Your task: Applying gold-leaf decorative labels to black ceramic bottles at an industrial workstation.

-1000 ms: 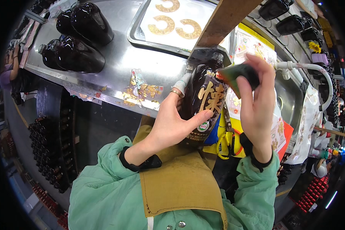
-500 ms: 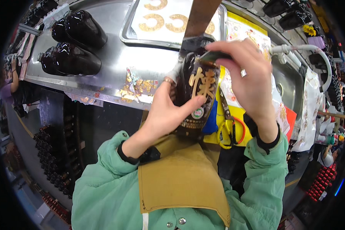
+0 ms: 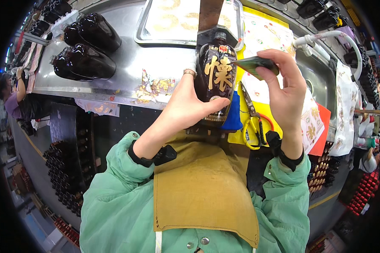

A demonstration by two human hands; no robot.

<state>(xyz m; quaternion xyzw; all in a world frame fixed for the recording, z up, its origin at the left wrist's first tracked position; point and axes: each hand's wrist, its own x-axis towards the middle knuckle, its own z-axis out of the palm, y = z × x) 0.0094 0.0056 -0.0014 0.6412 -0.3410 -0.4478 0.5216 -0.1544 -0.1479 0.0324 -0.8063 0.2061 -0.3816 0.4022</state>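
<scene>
Two hands work at one dark brown glazed bottle with gold lettering [image 3: 216,78]: the left hand [image 3: 189,105] grips its belly, while the right hand [image 3: 285,90] pinches a small dark green card [image 3: 254,64] against its shoulder. Behind the bottle lies a steel tray [image 3: 144,38] on the steel bench [image 3: 126,71]; yellow-handled scissors [image 3: 254,120] lie just right of it, and four more dark bottles [image 3: 86,50] rest well left.
</scene>
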